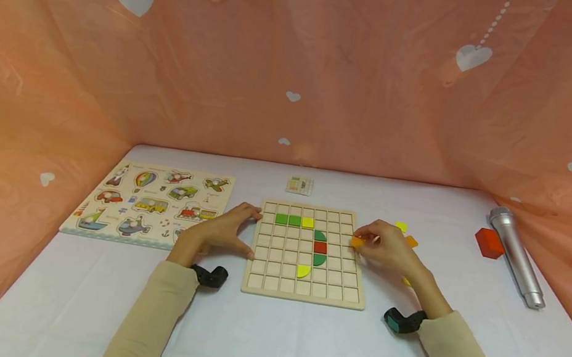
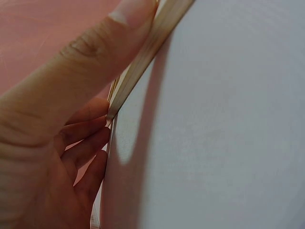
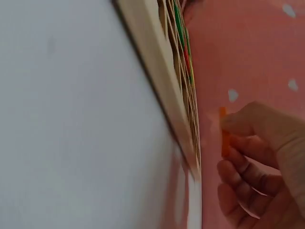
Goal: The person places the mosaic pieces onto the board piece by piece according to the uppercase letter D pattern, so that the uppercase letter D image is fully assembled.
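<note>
While the right hand (image 1: 391,248) pinches one tile (image 1: 357,242), the board (image 1: 305,246) holds seven

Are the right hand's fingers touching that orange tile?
Touching: the right wrist view shows the right hand pinching the orange tile in its fingers.

The gridded board (image 1: 290,256) looks like matt wood, the silver cylinder (image 1: 517,257) like glossy metal.

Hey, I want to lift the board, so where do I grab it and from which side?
Probably grip the board by its left and right rims, coming in from both sides: it lies flat, and coloured pieces sit in its cells, so this should avoid them. The left hand touches the left rim; the right hand pinches an orange piece.
</note>
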